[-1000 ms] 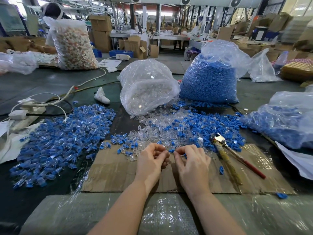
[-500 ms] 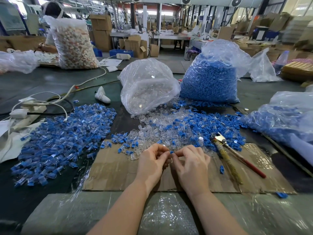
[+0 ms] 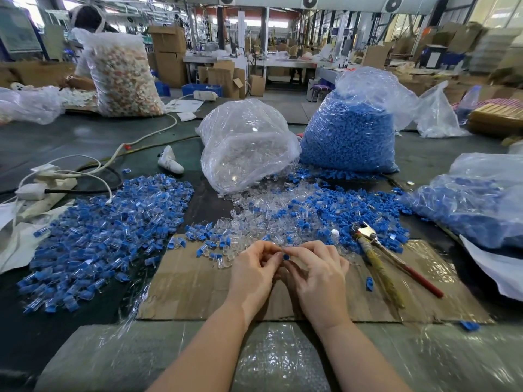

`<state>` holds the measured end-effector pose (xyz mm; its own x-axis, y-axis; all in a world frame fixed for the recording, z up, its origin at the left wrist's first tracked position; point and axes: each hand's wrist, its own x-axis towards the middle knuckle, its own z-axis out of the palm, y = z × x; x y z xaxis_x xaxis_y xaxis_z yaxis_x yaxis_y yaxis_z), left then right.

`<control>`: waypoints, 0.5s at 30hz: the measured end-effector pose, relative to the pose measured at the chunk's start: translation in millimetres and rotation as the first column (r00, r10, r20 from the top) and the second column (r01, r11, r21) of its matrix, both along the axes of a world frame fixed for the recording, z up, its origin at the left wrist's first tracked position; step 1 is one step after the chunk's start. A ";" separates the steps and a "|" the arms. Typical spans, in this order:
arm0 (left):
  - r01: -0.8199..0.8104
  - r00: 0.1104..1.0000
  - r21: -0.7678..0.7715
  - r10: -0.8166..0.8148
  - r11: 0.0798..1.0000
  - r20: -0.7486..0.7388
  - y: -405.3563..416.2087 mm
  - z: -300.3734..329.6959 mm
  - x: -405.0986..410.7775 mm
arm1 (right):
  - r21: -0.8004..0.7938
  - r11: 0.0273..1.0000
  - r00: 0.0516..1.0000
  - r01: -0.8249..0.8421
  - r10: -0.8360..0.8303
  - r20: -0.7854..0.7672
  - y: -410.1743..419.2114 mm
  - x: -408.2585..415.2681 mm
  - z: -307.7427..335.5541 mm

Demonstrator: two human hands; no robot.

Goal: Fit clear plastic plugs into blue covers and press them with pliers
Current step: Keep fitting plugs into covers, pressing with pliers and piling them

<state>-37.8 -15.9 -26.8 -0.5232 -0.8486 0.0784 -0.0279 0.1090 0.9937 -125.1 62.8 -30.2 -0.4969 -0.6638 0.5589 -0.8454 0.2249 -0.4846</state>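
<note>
Your right hand [image 3: 319,274] has its fingers curled, thumb and forefinger pinching a blue cover [image 3: 286,257] at the fingertips. Your left hand [image 3: 253,271] curls in to meet it, fingertips touching; whether it holds a clear plug is hidden. Both hands hover, backs up, over the cardboard sheet [image 3: 186,287]. The pliers [image 3: 380,258] lie at 3 o'clock, near. Loose clear plugs [image 3: 254,219] spread at 12 o'clock; bare cardboard lies at 9 o'clock.
</note>
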 end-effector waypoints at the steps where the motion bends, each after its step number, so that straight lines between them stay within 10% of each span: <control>1: -0.006 1.000 -0.016 0.006 1.000 0.010 0.0 0.2 0.0 | 0.005 1.000 1.000 -0.001 0.001 0.004 0.1 0.3 0.1; 10: -0.001 1.000 0.052 0.001 0.999 0.009 -0.1 3.7 -0.1 | 0.004 0.990 0.990 0.138 -0.137 -0.027 7.3 -17.2 13.6; 15: -0.003 1.000 0.065 0.002 0.998 0.015 -1.8 5.8 -1.1 | 0.360 0.812 0.881 0.459 -0.469 -0.065 25.5 -63.4 29.0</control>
